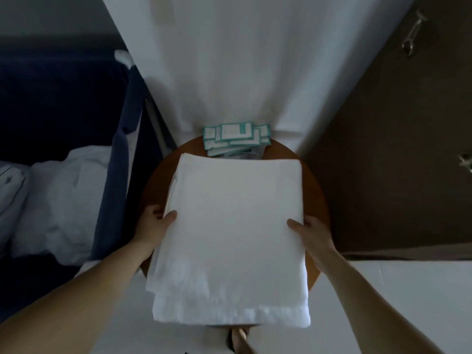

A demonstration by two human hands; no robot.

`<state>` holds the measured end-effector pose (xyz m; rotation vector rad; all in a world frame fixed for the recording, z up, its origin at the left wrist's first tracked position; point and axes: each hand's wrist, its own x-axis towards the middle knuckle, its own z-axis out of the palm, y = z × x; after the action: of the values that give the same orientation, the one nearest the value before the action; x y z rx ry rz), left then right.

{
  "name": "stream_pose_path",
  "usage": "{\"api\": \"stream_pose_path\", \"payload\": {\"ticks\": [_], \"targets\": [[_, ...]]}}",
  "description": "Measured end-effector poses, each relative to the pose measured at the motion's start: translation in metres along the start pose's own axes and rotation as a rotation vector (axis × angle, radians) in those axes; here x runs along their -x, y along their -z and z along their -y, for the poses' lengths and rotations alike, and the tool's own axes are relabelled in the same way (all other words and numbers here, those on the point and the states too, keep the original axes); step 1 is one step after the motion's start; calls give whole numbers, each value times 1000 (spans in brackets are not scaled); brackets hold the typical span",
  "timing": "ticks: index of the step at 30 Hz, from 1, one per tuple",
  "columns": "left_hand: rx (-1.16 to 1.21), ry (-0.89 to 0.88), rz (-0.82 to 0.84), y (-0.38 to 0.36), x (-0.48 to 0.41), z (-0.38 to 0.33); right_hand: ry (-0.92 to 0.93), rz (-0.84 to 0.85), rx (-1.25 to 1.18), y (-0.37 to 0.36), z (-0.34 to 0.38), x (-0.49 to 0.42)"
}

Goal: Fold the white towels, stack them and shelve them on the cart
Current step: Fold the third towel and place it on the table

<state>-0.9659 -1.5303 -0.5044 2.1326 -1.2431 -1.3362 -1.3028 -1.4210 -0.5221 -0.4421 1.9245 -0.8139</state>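
A stack of folded white towels [232,238] lies over a round brown wooden table [315,198], its near edge hanging past the table's front. My left hand [155,222] grips the stack's left side, thumb on top and fingers underneath. At the right side my right hand [310,232] holds it the same way, thumb on top. To the left, crumpled white linen [61,200] sits in the dark blue fabric bin of a cart [120,162].
Several small teal-edged white packets [236,137] are piled at the table's far edge, just beyond the towels. A white curtain [242,60] hangs behind the table. Dark brown wall or door panels [396,149] stand to the right. My feet show below the stack on a white floor [396,302].
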Motion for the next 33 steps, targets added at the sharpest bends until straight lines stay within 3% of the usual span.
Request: {"api": "stream_pose_path", "payload": {"ticks": [9,16,20,24,29,33], "targets": [[-45,-42,-1,15,75,94,12,-85,172,7,-73,90],[-57,-21,7,14,86,98,42,-77,242,0,-97,113],[-123,-3,30,18,72,82,-88,-79,69,6,-88,105],[-101,46,47,18,67,76,-101,-52,-162,16,-68,98],[-156,197,134,11,64,81,-219,33,-122,9,-80,87],[-214,86,56,9,60,81,-237,59,-157,5,-71,75]]}}
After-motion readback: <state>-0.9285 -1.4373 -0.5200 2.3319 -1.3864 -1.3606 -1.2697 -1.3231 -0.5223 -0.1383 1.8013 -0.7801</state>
